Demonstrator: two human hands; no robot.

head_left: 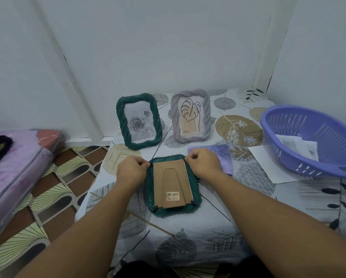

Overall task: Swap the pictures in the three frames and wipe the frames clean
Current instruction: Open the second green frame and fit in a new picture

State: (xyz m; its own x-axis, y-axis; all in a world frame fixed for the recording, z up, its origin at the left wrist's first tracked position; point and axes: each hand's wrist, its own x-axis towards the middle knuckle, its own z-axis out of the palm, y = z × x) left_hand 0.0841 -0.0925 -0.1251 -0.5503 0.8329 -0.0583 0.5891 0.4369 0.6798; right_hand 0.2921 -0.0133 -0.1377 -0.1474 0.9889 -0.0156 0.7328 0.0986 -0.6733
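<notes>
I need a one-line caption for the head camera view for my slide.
Both hands, left hand and right hand, pinch the top corners of a face-down green frame on the leaf-print cloth; two frames stand behind.

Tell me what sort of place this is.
Probably a room in a home: a low table under a leaf-print cloth, a patterned floor, a wrapped mattress and a plastic basket.

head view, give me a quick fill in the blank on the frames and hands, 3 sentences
1. The face-down frame between the left hand and right hand is ____ in colour.
2. The standing grey frame shows a drawing of a ____.
3. The purple basket holds ____.

Missing words: green; leaf; papers
</notes>
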